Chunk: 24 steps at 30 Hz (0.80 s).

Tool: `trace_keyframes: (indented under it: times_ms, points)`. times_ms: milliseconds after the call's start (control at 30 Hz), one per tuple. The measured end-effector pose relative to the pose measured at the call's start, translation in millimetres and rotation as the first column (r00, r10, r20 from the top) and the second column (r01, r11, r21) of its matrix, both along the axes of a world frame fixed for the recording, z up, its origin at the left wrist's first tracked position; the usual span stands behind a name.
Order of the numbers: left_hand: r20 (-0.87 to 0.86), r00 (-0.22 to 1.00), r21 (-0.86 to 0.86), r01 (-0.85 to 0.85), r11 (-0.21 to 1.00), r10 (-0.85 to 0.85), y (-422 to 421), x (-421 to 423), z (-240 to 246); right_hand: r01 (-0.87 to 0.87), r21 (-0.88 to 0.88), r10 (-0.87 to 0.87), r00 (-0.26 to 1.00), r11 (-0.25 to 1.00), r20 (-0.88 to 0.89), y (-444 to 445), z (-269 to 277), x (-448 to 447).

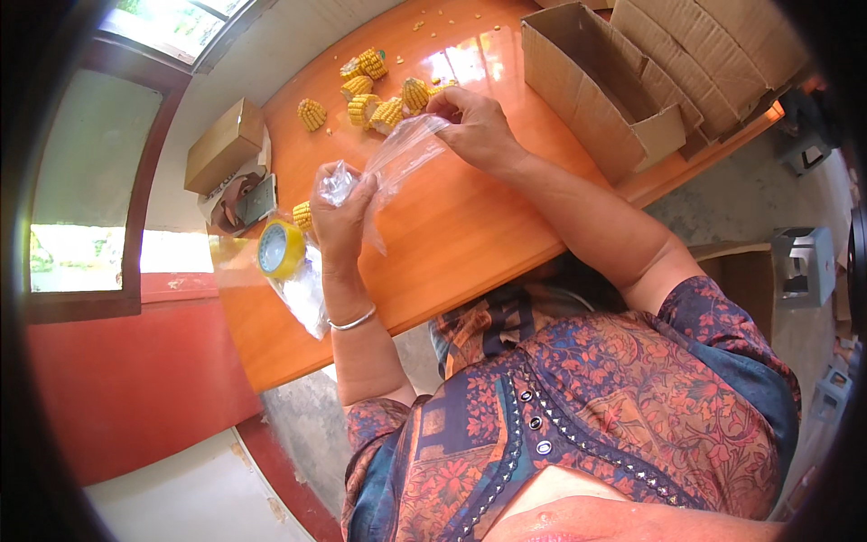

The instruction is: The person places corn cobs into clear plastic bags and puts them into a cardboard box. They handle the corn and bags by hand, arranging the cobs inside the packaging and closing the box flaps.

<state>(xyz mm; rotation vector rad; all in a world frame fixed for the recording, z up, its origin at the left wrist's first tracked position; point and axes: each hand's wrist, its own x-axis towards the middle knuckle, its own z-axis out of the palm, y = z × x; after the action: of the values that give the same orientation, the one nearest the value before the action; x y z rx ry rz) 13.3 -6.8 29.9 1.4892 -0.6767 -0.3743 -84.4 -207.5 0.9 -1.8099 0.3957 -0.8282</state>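
Observation:
Above the orange table (467,223), a clear plastic bag (406,152) is stretched between my two hands. My left hand (342,217) grips its bunched end, with crumpled film showing above the fist. Farther right, my right hand (474,129) pinches the bag's other end between thumb and fingers. Just beyond the bag lie several pieces of yellow corn cob (386,115), close to my right fingertips. One corn piece (303,215) sits beside my left hand and is partly hidden by it. A yellow roll of tape (281,248) rests left of that wrist, next to more clear plastic bags (305,291).
Open cardboard boxes (582,88) stand at the table's right side. A closed cardboard box (227,146) and a phone (257,202) lie by the wall at left. Loose kernels (418,26) are scattered toward the far edge. A grey plastic stool (804,266) is on the floor at right.

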Motion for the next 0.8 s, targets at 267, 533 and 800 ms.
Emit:
trace_keyframes:
  times_ms: [267,533,800]
  points:
    - [0.001,0.999,-0.046,0.044,0.998,-0.044,14.0,7.4,-20.5,-0.127,0.038,0.131,0.986,0.991,-0.107,0.6,-8.5,0.6]
    - [0.039,0.998,0.003,0.056,0.998,-0.056,4.9,9.5,-33.5,-0.146,-0.123,0.133,0.985,0.982,-0.109,17.7,15.2,-16.9]
    - [0.233,0.971,0.025,0.049,0.998,-0.054,1.5,-0.2,-22.1,0.038,-0.541,0.042,0.99,0.84,0.133,35.0,83.1,-4.5]
